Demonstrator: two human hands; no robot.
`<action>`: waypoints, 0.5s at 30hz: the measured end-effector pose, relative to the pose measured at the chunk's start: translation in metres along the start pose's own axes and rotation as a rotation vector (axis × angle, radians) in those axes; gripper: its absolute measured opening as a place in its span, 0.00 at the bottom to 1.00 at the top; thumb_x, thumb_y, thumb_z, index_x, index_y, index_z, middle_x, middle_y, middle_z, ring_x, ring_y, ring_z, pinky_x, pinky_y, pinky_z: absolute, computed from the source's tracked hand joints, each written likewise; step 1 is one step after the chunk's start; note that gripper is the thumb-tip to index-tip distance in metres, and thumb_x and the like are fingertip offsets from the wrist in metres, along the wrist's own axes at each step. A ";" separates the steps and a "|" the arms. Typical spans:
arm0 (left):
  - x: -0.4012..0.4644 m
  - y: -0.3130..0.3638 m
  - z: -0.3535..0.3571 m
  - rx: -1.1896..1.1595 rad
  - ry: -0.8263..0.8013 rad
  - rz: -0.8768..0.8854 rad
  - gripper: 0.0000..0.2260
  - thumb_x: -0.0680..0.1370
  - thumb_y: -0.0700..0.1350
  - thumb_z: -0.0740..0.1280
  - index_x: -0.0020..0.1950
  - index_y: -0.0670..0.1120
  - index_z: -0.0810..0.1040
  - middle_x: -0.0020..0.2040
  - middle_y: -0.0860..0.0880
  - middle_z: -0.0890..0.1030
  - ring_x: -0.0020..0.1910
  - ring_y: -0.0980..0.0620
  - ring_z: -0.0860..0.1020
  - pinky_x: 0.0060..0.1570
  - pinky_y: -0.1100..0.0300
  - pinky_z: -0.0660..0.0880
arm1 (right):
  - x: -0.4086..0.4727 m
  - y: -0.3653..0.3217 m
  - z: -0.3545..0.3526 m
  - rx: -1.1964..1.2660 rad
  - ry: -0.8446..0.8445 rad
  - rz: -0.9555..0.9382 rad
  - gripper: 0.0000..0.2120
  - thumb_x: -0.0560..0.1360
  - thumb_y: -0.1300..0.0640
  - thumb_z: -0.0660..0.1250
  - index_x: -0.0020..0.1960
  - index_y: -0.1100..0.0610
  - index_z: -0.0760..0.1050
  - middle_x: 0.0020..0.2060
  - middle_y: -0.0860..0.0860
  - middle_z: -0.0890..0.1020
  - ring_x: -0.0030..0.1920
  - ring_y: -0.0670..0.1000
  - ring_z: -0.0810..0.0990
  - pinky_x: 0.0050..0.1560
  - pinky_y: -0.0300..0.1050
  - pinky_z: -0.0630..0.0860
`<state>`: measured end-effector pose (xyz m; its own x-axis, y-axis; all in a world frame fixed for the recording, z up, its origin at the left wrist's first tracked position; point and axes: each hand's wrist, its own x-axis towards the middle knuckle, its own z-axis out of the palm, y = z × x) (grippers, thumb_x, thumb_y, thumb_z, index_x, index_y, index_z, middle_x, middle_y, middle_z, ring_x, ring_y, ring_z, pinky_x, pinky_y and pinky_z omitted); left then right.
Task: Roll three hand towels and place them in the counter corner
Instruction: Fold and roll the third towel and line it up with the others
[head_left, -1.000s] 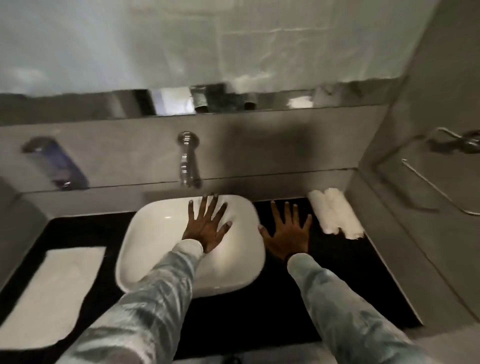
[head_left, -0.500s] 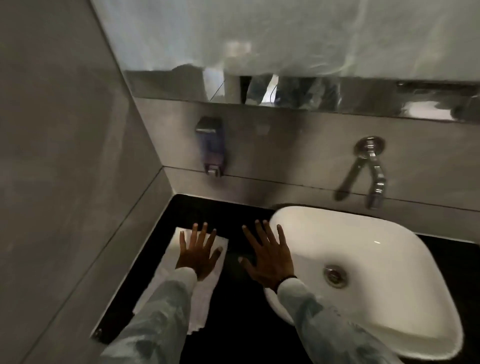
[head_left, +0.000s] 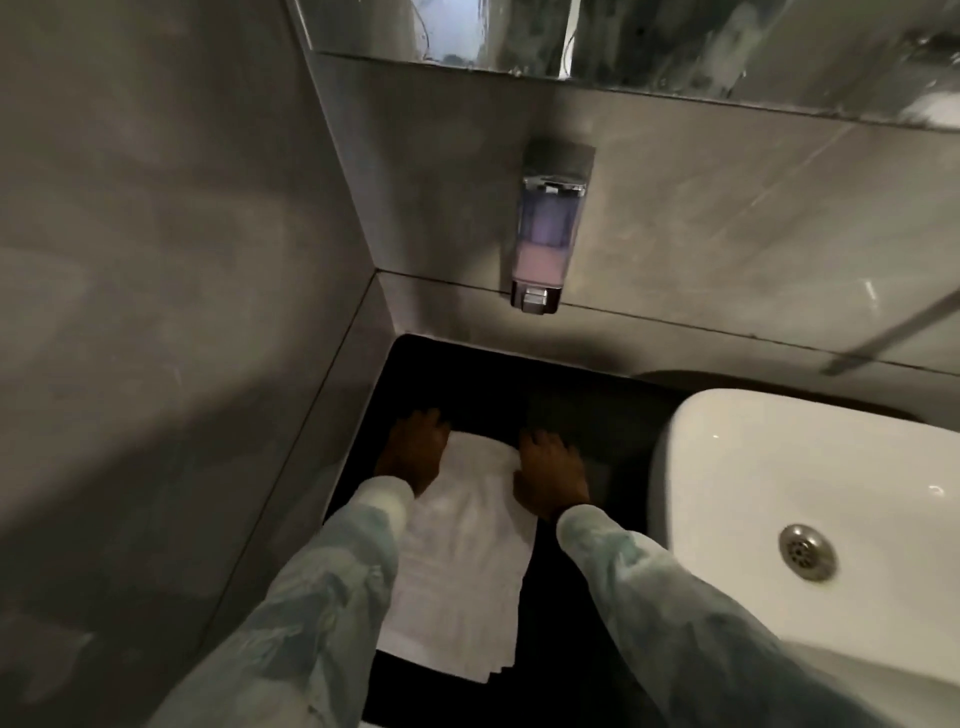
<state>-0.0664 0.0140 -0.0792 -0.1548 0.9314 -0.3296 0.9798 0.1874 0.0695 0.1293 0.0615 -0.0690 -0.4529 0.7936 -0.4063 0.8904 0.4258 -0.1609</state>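
A white hand towel (head_left: 462, 561) lies flat on the black counter (head_left: 571, 597), left of the basin. My left hand (head_left: 413, 449) rests on its far left corner with the fingers curled over the edge. On the far right corner sits my right hand (head_left: 550, 475), pinching the towel's edge, which is bunched up under the fingers. The towel's near end shows several stacked folded layers. The rolled towels seen a moment ago are out of view.
A white basin (head_left: 727, 467) with a metal drain (head_left: 808, 552) fills the right side. A soap dispenser (head_left: 545, 234) hangs on the grey back wall above the counter. A grey side wall (head_left: 156, 312) closes the counter on the left.
My view swung from the basin and the right corner to the left end of the counter. Both hands moved onto the flat towel's far edge and closed on it.
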 end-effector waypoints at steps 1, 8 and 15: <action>0.002 -0.001 -0.005 0.007 -0.004 0.032 0.19 0.78 0.37 0.62 0.69 0.47 0.73 0.68 0.42 0.73 0.66 0.39 0.72 0.65 0.44 0.72 | 0.001 0.000 -0.002 0.022 0.009 0.015 0.23 0.74 0.55 0.65 0.69 0.56 0.70 0.67 0.57 0.73 0.68 0.60 0.71 0.68 0.56 0.68; -0.019 -0.006 -0.055 -0.159 -0.208 -0.006 0.14 0.75 0.35 0.68 0.59 0.44 0.78 0.65 0.42 0.75 0.63 0.40 0.76 0.62 0.49 0.75 | -0.030 0.010 -0.023 0.321 -0.054 0.073 0.15 0.73 0.57 0.69 0.60 0.57 0.79 0.62 0.60 0.79 0.61 0.62 0.79 0.60 0.50 0.77; -0.100 0.080 -0.142 0.118 -0.652 -0.031 0.25 0.71 0.45 0.77 0.66 0.42 0.77 0.66 0.44 0.78 0.60 0.43 0.79 0.57 0.53 0.77 | -0.141 0.049 -0.049 0.471 -0.269 -0.016 0.16 0.69 0.57 0.77 0.56 0.59 0.83 0.52 0.58 0.85 0.43 0.50 0.81 0.35 0.36 0.79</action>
<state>0.0094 -0.0198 0.0925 -0.1112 0.5396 -0.8345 0.9892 0.1411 -0.0406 0.2344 -0.0085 0.0251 -0.4944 0.6225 -0.6066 0.8354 0.1475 -0.5296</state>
